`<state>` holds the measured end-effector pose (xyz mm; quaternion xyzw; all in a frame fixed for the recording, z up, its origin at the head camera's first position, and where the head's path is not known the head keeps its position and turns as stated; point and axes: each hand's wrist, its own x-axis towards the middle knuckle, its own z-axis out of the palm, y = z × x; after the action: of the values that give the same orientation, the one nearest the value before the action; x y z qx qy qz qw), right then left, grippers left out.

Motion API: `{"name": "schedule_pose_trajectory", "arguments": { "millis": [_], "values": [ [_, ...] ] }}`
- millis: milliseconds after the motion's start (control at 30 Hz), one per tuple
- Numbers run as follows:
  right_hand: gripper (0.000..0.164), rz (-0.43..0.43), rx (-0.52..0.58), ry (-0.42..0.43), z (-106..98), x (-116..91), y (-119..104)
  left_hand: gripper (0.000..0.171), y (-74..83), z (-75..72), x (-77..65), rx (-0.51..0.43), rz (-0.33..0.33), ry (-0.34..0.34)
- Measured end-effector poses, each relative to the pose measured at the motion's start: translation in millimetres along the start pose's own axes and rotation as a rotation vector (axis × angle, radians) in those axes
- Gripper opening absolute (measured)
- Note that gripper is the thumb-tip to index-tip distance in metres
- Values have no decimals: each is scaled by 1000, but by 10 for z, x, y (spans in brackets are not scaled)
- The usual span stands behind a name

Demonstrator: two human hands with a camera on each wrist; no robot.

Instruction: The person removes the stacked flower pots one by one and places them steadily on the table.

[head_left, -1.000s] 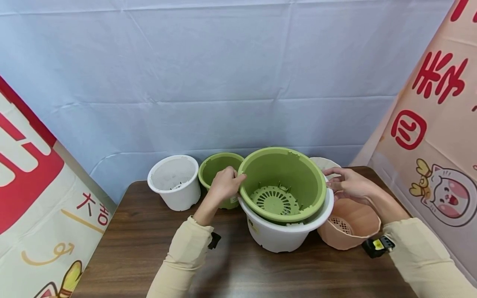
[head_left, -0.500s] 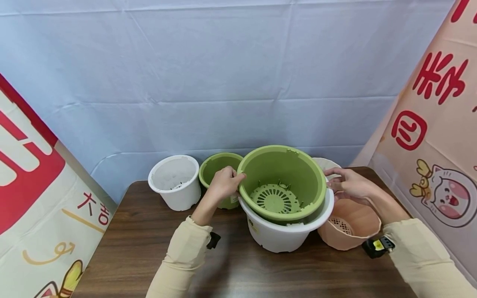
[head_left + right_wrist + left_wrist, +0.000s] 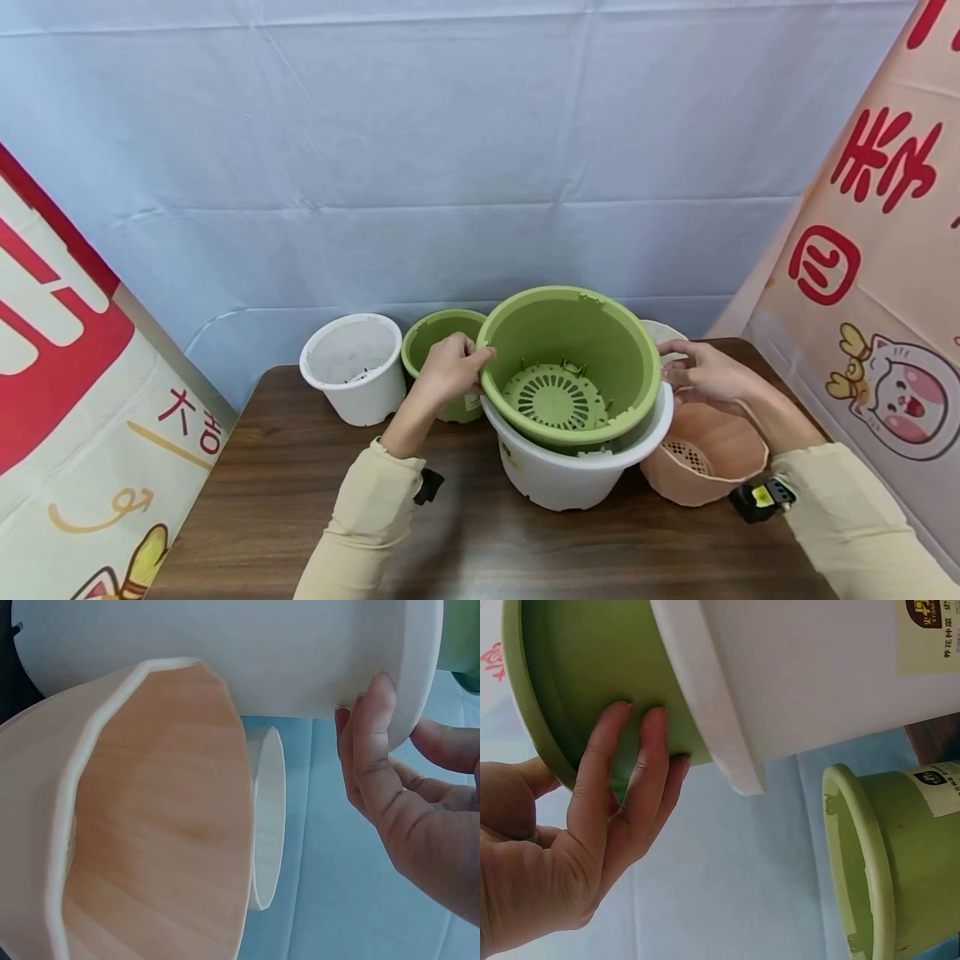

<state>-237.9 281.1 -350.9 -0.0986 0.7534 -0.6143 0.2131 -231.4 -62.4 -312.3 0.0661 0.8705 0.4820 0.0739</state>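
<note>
In the head view, a large green flowerpot point(image 3: 592, 333) with a slotted base sits partway inside a large white flowerpot point(image 3: 558, 483), tilted so its back rim is higher. My left hand point(image 3: 450, 367) grips the green flowerpot's left rim. Seen from the left wrist, the fingers point(image 3: 592, 780) lie against its outer wall under the rim, above the white flowerpot's edge. My right hand point(image 3: 708, 371) holds the white flowerpot's right rim. The right wrist view shows the fingers point(image 3: 375, 735) outside and the thumb over the edge. The white flowerpot's lower inside is mostly hidden.
A small white pot point(image 3: 378, 392) and a small green pot point(image 3: 427, 333) stand at the back left of the wooden table point(image 3: 300, 500). A peach pot point(image 3: 720, 442) is beside the white flowerpot on the right, with another white pot point(image 3: 660, 332) behind it.
The green flowerpot has risen slightly, its back rim higher than before, with my left hand on it. My right hand and the white flowerpot stay nearly in place.
</note>
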Motion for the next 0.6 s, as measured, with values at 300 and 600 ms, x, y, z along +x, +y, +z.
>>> {"name": "schedule_pose_trajectory", "arguments": {
  "millis": [300,600],
  "values": [
    [20,-39,41,-34,-19,5,38,27,42,-39,-77,-62,-11,28],
    [20,-46,60,-45,-30,6,45,25,75,-76,-131,-79,-8,69]
  ]
}}
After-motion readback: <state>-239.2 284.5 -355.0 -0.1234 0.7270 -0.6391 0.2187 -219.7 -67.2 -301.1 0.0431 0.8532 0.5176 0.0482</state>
